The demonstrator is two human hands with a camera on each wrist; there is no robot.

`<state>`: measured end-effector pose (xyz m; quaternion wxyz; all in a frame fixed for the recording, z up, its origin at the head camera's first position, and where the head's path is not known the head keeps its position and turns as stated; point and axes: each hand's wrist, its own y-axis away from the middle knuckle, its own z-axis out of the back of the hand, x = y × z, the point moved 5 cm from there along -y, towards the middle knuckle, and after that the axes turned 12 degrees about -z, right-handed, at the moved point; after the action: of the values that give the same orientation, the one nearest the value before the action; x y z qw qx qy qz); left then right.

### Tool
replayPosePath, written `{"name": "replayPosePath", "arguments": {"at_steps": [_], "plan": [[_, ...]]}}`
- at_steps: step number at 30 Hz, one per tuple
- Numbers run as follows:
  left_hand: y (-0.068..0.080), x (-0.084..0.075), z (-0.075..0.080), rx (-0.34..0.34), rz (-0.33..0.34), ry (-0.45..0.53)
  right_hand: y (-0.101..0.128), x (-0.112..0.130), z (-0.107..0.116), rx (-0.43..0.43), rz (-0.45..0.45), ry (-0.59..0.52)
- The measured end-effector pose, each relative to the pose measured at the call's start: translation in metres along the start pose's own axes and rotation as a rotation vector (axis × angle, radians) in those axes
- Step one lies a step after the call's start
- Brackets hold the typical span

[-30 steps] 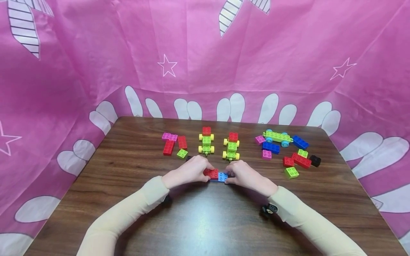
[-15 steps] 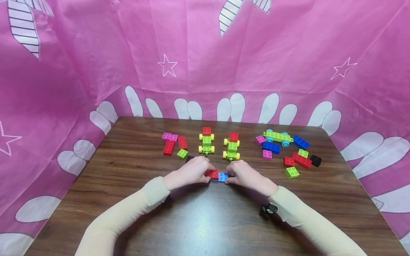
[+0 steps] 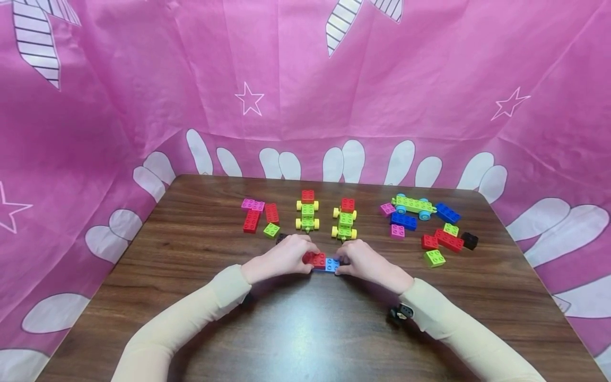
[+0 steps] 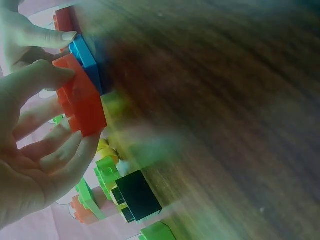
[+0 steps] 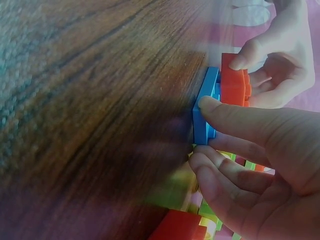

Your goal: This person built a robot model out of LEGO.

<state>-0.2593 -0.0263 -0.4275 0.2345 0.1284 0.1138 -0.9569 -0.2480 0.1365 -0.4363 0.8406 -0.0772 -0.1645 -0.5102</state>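
Red brick gripped by left hand, blue plate by right hand

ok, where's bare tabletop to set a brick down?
Free: near edge between the sleeves, tabletop; left edge beside the red bricks. Crowded: back row of wheeled cars and right brick cluster. Both hands grip the red-blue stack.

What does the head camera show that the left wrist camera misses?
Only the head view shows the whole table, the pink backdrop, two green wheeled builds and the loose brick pile at right. Only the left wrist view shows a black brick close up. Both show the left hand gripping the red brick on the blue plate, with the right hand pinching the plate.
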Motion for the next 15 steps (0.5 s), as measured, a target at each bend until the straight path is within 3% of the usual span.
{"name": "replayPosePath", "arguments": {"at_steps": [15], "plan": [[-0.0062, 0.0044, 0.0037, 0.098, 0.042, 0.082, -0.0009, -0.0020, -0.0014, 0.008, -0.007, -0.013]]}}
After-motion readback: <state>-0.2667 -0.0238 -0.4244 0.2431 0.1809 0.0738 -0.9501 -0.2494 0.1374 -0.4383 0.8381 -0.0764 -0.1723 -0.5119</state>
